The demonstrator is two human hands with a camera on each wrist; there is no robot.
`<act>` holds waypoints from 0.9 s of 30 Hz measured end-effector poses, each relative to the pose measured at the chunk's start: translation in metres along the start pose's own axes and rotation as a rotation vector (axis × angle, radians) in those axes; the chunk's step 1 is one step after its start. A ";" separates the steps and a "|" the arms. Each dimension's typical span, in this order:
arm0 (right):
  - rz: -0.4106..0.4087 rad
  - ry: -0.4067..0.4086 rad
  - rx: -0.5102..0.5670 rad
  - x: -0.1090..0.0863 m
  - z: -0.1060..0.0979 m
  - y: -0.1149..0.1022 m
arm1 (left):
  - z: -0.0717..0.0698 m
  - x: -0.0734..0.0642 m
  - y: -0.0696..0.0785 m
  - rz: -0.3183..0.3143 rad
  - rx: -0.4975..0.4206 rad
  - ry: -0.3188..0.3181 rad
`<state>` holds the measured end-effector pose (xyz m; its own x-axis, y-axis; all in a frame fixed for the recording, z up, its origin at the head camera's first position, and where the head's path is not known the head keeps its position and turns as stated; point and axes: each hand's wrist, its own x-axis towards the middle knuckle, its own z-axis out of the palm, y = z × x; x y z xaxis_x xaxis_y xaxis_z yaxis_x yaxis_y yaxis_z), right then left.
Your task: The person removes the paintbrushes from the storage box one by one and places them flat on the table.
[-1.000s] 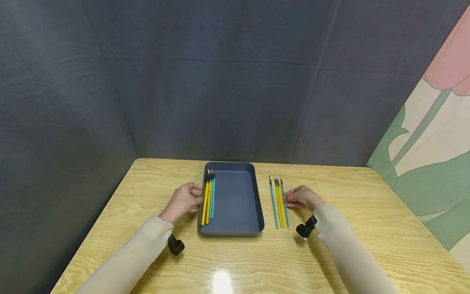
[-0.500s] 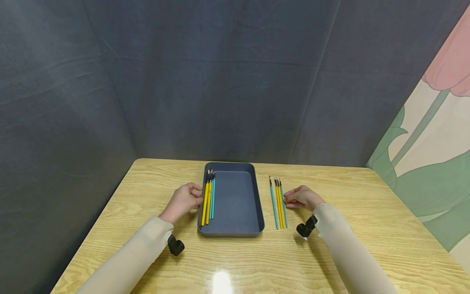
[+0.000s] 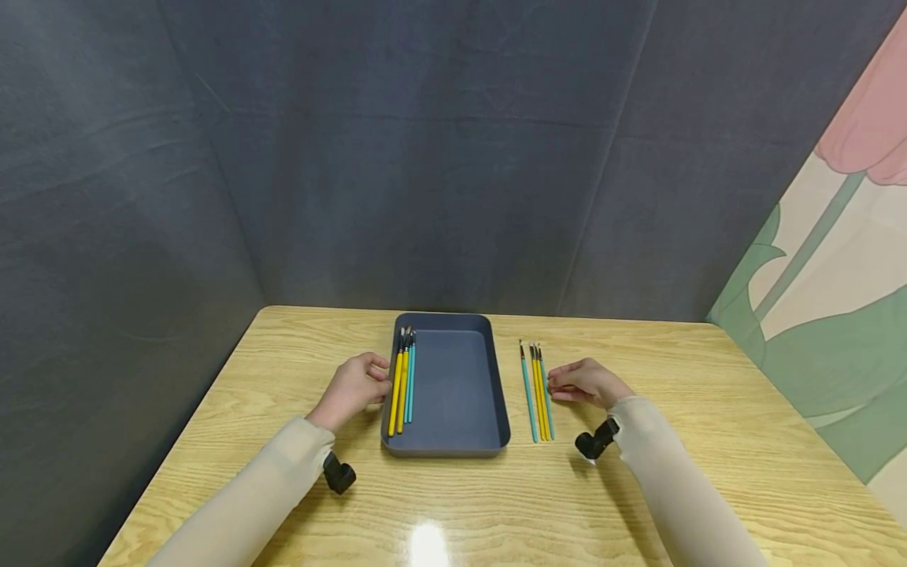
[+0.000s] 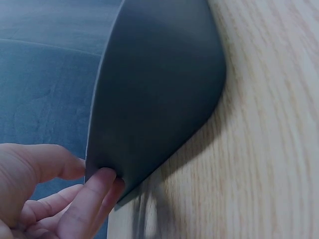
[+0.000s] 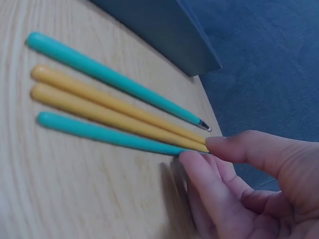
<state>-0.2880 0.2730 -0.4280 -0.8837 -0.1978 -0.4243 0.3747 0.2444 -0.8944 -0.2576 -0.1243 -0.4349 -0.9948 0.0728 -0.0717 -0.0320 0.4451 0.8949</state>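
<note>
My left hand (image 3: 354, 386) is at the left side of a dark grey tray (image 3: 457, 386). In the left wrist view its fingertips press the outer wall and the thumb meets the rim, pinching the edge. Two yellow and two teal paintbrushes (image 3: 411, 386) lie lengthwise along the tray's left wall. My right hand (image 3: 584, 382) is beside a row of brushes right of the tray. Its thumb and index finger pinch the rightmost teal paintbrush (image 5: 99, 130) near the ferrule, hiding its bristle end in the right wrist view. Two yellow paintbrushes (image 5: 117, 117) lie alongside it.
Another teal paintbrush (image 3: 530, 398) lies at the row's left, a small gap from the yellow pair. The wooden table (image 3: 496, 512) extends around the tray. A dark curtain (image 3: 425, 157) hangs behind, and a floral cloth (image 3: 836, 331) covers the right.
The rightmost teal paintbrush has moved left and now lies close alongside the yellow pair. My right wrist has shifted slightly right; the left hand and tray have stayed put.
</note>
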 end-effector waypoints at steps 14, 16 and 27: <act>-0.084 -0.092 0.043 -0.009 0.013 -0.021 | 0.000 0.000 0.001 -0.021 0.001 -0.007; -0.099 -0.110 0.034 -0.011 0.019 -0.026 | 0.000 0.000 0.000 -0.023 -0.003 -0.010; -0.185 -0.150 0.027 -0.013 0.060 -0.057 | -0.001 0.000 0.001 -0.019 -0.008 -0.011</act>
<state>-0.2812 0.2044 -0.3798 -0.8872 -0.3764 -0.2669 0.2190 0.1655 -0.9616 -0.2579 -0.1248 -0.4341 -0.9928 0.0739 -0.0939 -0.0521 0.4398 0.8966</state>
